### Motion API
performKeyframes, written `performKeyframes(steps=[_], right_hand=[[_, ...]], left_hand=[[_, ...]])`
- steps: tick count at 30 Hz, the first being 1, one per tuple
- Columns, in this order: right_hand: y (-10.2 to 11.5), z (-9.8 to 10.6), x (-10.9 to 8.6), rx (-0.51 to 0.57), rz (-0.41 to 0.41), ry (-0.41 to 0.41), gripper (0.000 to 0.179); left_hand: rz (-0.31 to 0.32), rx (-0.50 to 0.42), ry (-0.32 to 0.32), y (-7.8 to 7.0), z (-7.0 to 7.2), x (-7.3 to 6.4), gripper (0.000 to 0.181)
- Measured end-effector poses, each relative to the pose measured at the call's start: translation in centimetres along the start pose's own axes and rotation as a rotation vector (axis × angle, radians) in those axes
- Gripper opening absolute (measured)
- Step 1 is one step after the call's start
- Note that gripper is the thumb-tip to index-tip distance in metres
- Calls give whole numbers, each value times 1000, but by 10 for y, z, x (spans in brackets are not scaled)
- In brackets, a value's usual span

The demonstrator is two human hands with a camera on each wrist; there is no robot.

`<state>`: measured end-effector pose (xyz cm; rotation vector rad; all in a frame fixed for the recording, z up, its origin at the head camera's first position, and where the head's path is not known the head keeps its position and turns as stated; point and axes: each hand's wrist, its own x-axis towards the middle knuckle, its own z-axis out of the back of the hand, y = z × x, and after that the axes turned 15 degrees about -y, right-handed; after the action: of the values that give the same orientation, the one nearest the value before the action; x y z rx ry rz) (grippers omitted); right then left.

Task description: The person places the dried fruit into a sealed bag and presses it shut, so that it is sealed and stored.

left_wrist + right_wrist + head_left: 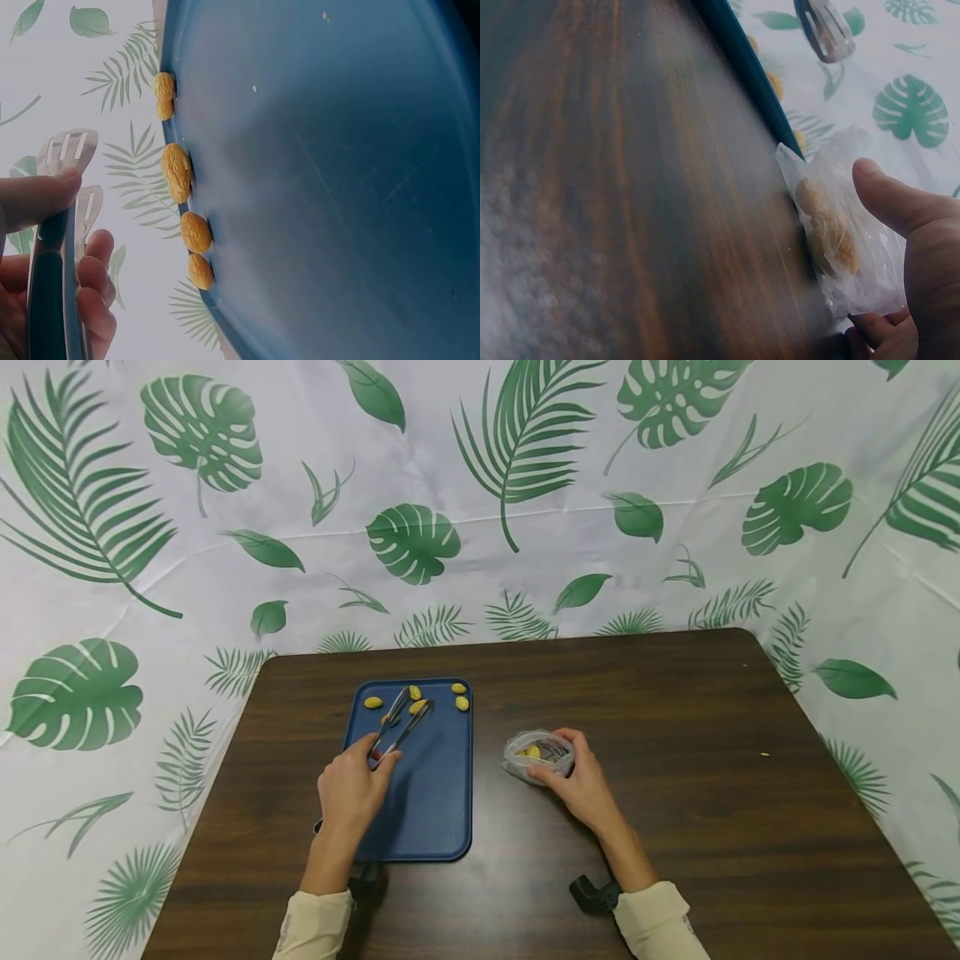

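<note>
Metal tongs [413,723] reach forward from the left grip [351,787], whose thumb presses one arm while its curled fingers take the other; thumb and fingers are parted only by the tongs between them. The slotted tips stand apart, ahead of this grip and over the far part of a blue tray [435,797]. Whether they touch anything there, I cannot tell.

Yellow pieces [372,702] lie on the tray beyond the left grip: one off to the left of the tips, a few around and beneath them, and two close together farther right, by the tray's far right corner. Bare tray spreads to the right of that grip and nearer the person.

Clear plastic makes up the bag [517,768] in the right grip [583,781]. Thumb on the near side and fingers on the far right side, this grip holds the bag about its rim, spread about as wide as the mouth. More yellow pieces show inside, just left of the fingers. The bag is to the right of the tray, on or just above the dark wooden surface [675,693]. Beyond both grips hangs white cloth [555,543] printed with green leaves.
</note>
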<state>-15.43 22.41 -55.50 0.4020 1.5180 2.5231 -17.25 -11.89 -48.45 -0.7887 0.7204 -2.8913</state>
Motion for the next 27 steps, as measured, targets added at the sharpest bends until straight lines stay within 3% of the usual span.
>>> performKeyframes(steps=[8, 27], right_hand=[[-1, 0, 0, 10, 8, -3, 75], [-3, -1, 1, 1, 17, -4, 74]], left_hand=[[19, 22, 13, 3, 0, 3, 30], [72, 66, 80, 13, -1, 10, 44]])
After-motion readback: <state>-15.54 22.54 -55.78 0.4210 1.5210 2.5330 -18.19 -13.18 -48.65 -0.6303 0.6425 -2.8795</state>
